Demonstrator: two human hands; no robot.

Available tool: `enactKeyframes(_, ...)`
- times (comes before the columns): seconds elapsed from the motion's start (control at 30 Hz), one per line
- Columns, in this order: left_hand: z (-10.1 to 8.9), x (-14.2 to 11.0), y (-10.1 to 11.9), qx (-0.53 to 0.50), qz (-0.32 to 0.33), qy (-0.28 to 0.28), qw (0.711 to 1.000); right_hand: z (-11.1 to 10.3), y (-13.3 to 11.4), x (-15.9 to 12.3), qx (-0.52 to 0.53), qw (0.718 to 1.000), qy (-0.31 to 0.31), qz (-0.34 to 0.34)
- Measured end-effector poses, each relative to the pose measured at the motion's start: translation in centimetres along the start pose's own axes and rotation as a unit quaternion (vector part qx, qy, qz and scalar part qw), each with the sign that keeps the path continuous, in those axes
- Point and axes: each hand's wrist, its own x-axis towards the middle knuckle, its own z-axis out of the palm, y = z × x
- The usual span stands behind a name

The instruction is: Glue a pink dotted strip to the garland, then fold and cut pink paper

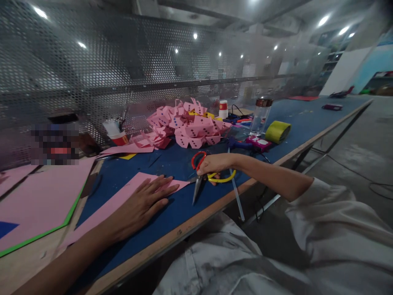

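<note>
My left hand (pixel 144 203) lies flat with fingers spread on a pink paper sheet (pixel 123 196) on the blue table top (pixel 172 164). My right hand (pixel 215 164) is closed round a pair of scissors (pixel 199 174) with one red and one yellow handle. The closed blades point down toward the table's near edge, just right of the pink sheet's tip. A thin clear stick (pixel 236 188) lies under my right wrist and juts past the edge.
A heap of folded pink paper pieces with dots (pixel 187 125) sits at the back by the perforated metal screen (pixel 123 73). Nearby stand a cup (pixel 116 133), a glass jar (pixel 260 116), a yellow tape roll (pixel 278 131) and a purple glue gun (pixel 245 143). A large pink sheet on green board (pixel 39 200) lies left.
</note>
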Motion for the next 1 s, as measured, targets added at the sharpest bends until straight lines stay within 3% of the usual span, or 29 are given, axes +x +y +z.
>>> enactKeyframes(0.53,0.6,0.3,0.7,-0.002,-0.023,0.027,0.999,-1.7,0.9,1.5,0.004,1.0,-0.009,-0.009)
enactKeyframes(1.0,0.5,0.1,0.7,-0.007,-0.014,0.012,1.0,-0.9,-0.1,1.4,0.007,1.0,-0.012,0.009)
